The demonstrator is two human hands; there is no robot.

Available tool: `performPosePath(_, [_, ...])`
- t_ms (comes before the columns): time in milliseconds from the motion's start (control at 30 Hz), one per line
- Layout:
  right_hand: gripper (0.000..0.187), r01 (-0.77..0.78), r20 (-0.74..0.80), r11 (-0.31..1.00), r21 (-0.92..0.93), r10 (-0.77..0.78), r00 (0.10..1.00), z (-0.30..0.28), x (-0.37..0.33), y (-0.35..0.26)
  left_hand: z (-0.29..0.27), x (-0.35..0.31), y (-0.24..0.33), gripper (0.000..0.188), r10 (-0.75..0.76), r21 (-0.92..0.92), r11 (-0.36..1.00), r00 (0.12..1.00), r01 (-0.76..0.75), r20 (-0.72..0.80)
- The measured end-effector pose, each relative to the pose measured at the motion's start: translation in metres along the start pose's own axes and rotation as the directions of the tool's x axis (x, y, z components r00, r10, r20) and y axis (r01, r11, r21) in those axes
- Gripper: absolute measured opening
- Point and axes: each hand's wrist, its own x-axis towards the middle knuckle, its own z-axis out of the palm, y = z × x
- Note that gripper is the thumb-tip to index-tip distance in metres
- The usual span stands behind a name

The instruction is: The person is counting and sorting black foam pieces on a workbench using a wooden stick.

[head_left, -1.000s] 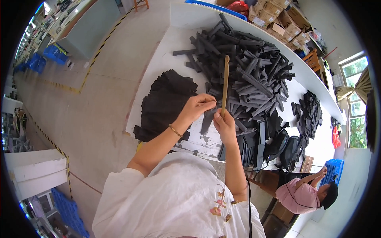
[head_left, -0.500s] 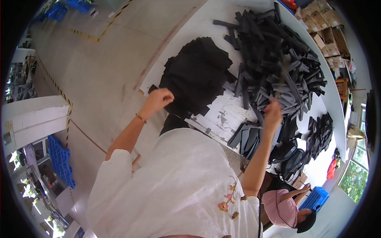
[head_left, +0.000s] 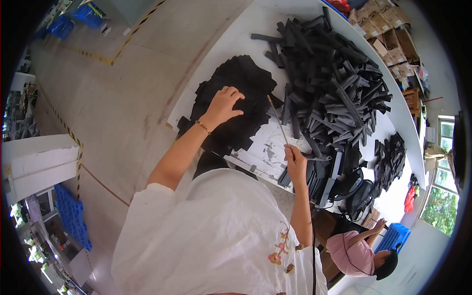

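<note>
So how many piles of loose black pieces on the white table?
3: the flat pile below the left hand, the large heap of strips right of it, the small heap farther right, beside the bags. Others may be hidden or merged near the bags.

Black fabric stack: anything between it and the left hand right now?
Nothing visible. The open left hand is over the black fabric stack; whether they touch is unclear. The thin stick in the right hand is off to the right, not between them.

No readable text or signs.
</note>
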Motion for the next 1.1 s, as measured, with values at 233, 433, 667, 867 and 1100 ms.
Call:
performPosePath(233, [0.021,0.118,0.007,0.946,-0.301,-0.122,0.993,-0.012,-0.011,-0.009,0.003,0.006,-0.024,0.015,0.005,-0.111,0.994,0.976,0.020,0.216])
performPosePath(433, [0.018,0.294,0.069,0.840,-0.455,-0.297,0.953,-0.020,0.001,-0.023,-0.012,0.013,-0.021,0.015,0.034,-0.183,0.983,0.971,0.010,0.236])
performPosePath(667, [0.023,0.344,0.203,0.809,-0.477,-0.280,0.938,0.000,0.019,-0.039,-0.016,0.019,0.010,0.009,0.227,-0.182,0.967,0.930,-0.179,0.289])
performPosePath(867, [0.027,0.145,0.274,0.984,0.102,-0.168,0.947,0.047,0.024,-0.027,-0.031,0.018,0.079,0.021,0.520,-0.250,0.847,0.827,-0.469,0.213])
performPosePath(1100, [0.025,-0.076,0.385,0.966,0.249,-0.026,0.923,0.072,0.009,-0.036,0.018,-0.032,0.043,0.025,-0.395,-0.756,-0.624,0.756,0.197,0.522])
